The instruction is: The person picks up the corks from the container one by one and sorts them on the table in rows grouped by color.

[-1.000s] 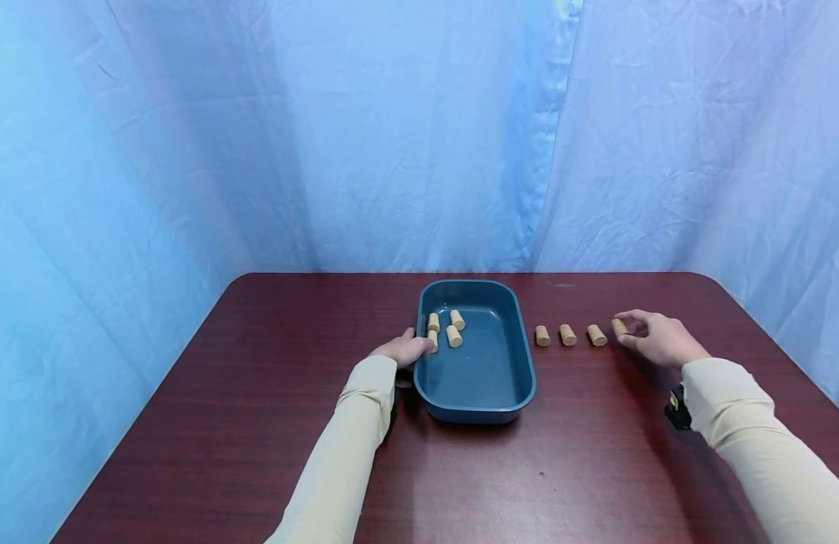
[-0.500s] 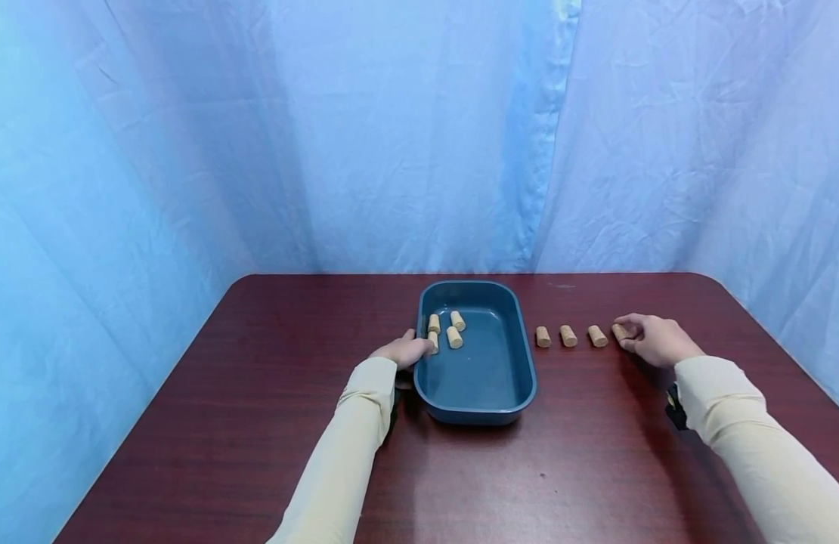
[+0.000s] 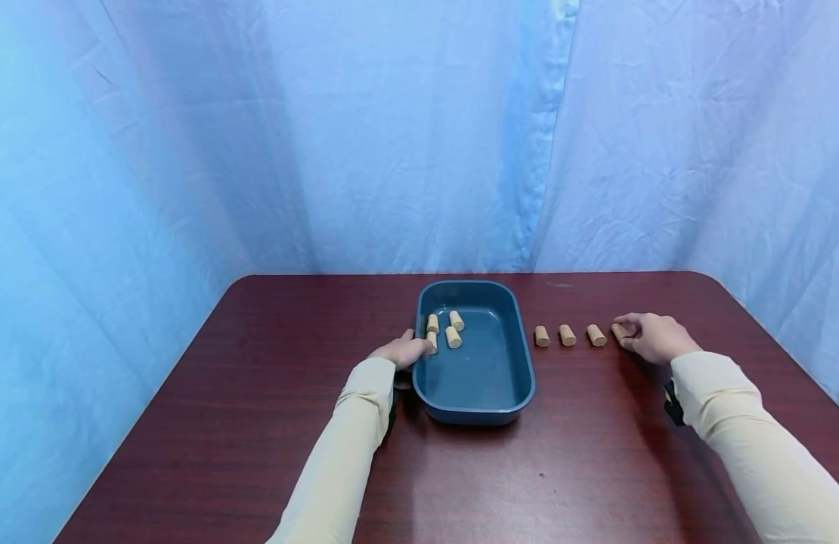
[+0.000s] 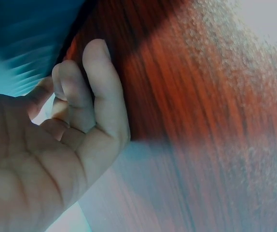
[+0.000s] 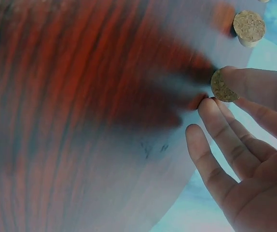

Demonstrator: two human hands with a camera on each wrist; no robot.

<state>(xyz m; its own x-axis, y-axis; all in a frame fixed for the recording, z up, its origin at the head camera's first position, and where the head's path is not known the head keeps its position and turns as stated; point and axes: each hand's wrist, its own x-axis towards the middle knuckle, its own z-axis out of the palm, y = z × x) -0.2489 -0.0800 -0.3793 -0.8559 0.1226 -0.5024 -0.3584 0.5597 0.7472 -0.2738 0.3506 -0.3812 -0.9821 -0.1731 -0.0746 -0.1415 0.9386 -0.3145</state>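
Observation:
A dark blue rectangular tray (image 3: 473, 417) stands on the table with several tapered corks (image 3: 453, 337) lying in its left part. My left hand (image 3: 402, 350) grips the tray's left wall, its digits reaching over the rim close to the corks; in the left wrist view the curled fingers (image 4: 104, 87) lie along the outer side. To the right of the tray, corks lie in a row. My right hand (image 3: 657, 338) pinches the rightmost cork (image 3: 619, 331) between thumb and fingers at the table top. The right wrist view shows that cork's round end (image 5: 222, 88), partly hidden by the thumb.
Three corks in the row stand apart from my right hand: one near the tray (image 3: 542, 336), a middle cork (image 3: 567, 335) and another cork (image 3: 596, 335) beside the hand. The dark red wooden table (image 3: 256, 393) ends at blue curtains (image 3: 406, 136).
My right hand has lowered slightly, and the cork in its fingers has come down to the table in line with the row. The left hand and tray stay put.

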